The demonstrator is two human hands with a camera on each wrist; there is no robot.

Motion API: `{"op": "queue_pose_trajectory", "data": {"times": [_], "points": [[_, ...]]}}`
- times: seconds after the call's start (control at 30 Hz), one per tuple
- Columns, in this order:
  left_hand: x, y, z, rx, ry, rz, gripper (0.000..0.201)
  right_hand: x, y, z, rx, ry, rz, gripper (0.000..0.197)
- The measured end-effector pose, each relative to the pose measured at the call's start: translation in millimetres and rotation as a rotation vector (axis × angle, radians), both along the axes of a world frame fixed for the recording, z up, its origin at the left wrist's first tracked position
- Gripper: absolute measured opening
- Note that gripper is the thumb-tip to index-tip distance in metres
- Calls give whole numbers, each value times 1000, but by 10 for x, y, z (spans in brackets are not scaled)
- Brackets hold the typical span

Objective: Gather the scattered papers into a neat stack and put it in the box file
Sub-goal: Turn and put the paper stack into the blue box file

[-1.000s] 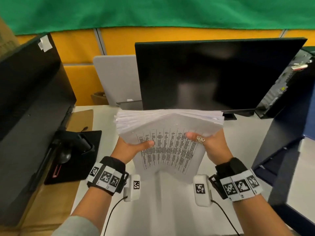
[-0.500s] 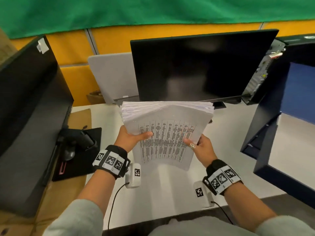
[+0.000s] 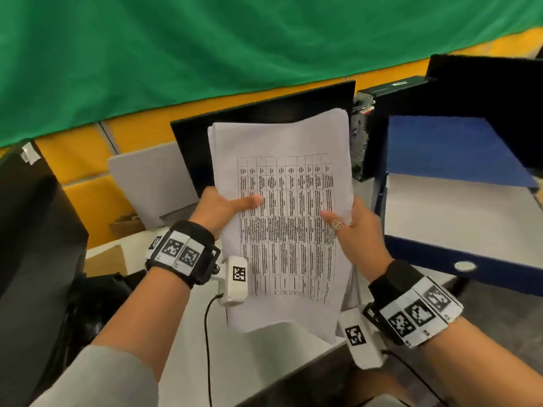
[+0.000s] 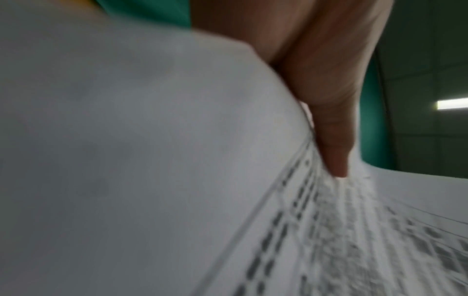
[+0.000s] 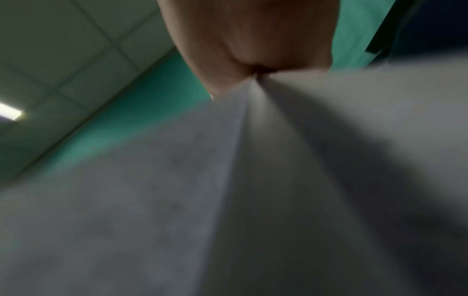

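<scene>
Scanning from the left edge of the head view, we find a dark monitor (image 3: 32, 230) standing on the white desk (image 3: 264, 362), with a grey board (image 3: 152, 183) leaning against the yellow partition behind it. Our left hand (image 3: 223, 210) grips the left edge of the paper stack (image 3: 282, 224), thumb laid across the printed table on the top sheet and fingers hidden behind the sheets; the left wrist view, though blurred, shows that thumb pressed onto the print. We hold the stack upright above the desk, in front of a second black monitor (image 3: 264, 113). Our right hand (image 3: 355, 230) grips the right edge in the same way, thumb on the front with a ring on it, fingers out of sight behind. The right wrist view is too blurred to add detail. Just beside the stack on the right, the blue box file (image 3: 458, 259) lies open, its lid raised and its white interior exposed.
</scene>
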State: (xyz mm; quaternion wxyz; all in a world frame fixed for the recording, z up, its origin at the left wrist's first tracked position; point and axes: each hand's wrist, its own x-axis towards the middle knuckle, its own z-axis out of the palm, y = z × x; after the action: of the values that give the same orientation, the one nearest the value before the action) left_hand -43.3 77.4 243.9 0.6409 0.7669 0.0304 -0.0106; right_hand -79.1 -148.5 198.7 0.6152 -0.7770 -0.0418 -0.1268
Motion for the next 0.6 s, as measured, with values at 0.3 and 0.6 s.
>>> {"op": "queue_pose_trajectory", "data": {"times": [0.3,0.6], "points": [[-70,-964,222,148,81,-353,27,-257,-1153,345,50,179,-213,33],[-237,-1693,218,433,143,-589,70,-504,-1921,230,-161,659,-274,53]]}}
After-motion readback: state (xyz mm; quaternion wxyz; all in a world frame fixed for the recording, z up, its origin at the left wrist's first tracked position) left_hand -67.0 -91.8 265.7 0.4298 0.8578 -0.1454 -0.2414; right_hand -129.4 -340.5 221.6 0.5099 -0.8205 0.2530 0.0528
